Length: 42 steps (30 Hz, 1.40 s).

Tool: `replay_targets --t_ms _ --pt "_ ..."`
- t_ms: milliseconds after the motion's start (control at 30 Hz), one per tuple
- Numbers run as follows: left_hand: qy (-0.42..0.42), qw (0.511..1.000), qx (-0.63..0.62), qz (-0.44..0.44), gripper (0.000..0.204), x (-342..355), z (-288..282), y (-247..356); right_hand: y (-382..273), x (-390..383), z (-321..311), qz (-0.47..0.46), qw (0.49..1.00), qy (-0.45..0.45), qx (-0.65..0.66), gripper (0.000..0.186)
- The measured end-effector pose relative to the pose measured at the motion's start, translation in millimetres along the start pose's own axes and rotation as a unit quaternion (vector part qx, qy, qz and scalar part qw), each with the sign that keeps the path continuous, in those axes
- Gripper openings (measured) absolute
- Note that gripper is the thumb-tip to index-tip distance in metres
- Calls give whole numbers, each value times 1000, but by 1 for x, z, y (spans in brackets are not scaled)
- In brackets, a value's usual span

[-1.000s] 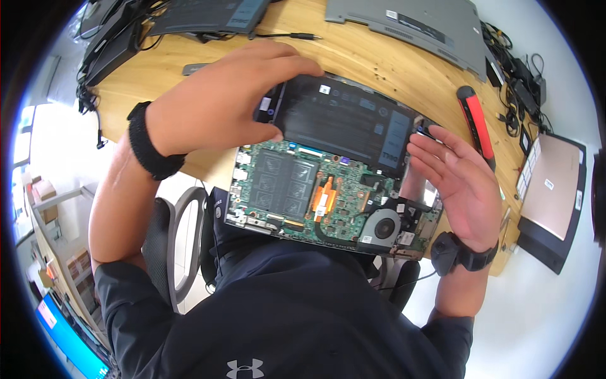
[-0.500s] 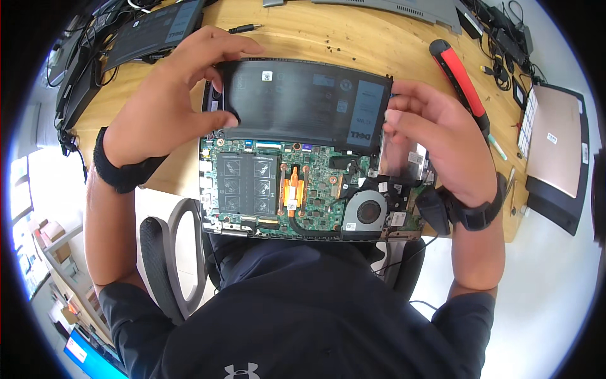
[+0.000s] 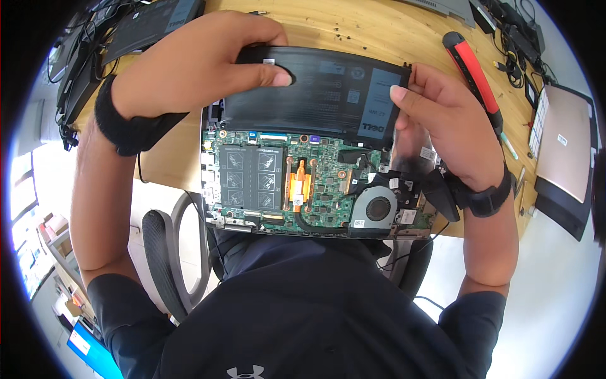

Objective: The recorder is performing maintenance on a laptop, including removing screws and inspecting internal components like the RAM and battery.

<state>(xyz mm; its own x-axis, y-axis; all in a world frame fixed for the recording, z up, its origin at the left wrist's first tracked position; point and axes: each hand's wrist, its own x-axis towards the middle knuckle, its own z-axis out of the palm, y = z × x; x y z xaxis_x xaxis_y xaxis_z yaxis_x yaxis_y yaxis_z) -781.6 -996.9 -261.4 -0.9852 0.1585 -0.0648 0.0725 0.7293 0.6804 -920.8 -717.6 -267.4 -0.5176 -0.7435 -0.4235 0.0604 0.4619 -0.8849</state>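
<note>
An opened laptop base (image 3: 252,218) lies at the table's near edge, its green circuit board, copper heat pipe (image 3: 299,189) and round fan (image 3: 377,210) exposed. Over its far half is a flat black laptop battery (image 3: 297,101), its far edge tilted up. My left hand (image 3: 221,63) grips the far left part, thumb on top and fingers behind the edge. At the right end my right hand (image 3: 442,117) pinches the battery, thumb on its face and fingers behind. Whether the battery's near edge touches the base I cannot tell.
A red and black screwdriver (image 3: 473,76) lies to the right, with a rose-gold laptop cover (image 3: 564,139) beyond it. Several small screws (image 3: 344,38) are scattered at the back. Another black battery (image 3: 151,25) and cables sit far left; a coiled black cable (image 3: 512,76) lies far right.
My left hand has moved right and away from me along the battery's far edge. The battery's far edge has risen, with my right hand shifting from beside its end to gripping it.
</note>
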Motion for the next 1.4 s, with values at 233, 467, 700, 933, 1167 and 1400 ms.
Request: replay_targets --t_ms 233,467,700,933,1167,1400 --pt "-126 988 -28 -82 21 14 -13 8 -8 -5 2 2 999 -11 34 16" --pt "-102 988 -100 -60 18 8 -10 3 0 3 -1 9 998 -62 30 25" --pt "-106 987 -99 -65 22 11 -10 9 2 0 6 -34 997 -38 55 28" --pt "-135 986 92 -43 33 34 -10 40 7 0 5 -27 996 -32 78 29" --pt "-162 975 131 -77 41 52 -12 73 2 -5 7 5 999 -7 52 29" --pt "-134 982 132 -28 41 46 -4 61 10 -13 8 -29 996 14 88 28"
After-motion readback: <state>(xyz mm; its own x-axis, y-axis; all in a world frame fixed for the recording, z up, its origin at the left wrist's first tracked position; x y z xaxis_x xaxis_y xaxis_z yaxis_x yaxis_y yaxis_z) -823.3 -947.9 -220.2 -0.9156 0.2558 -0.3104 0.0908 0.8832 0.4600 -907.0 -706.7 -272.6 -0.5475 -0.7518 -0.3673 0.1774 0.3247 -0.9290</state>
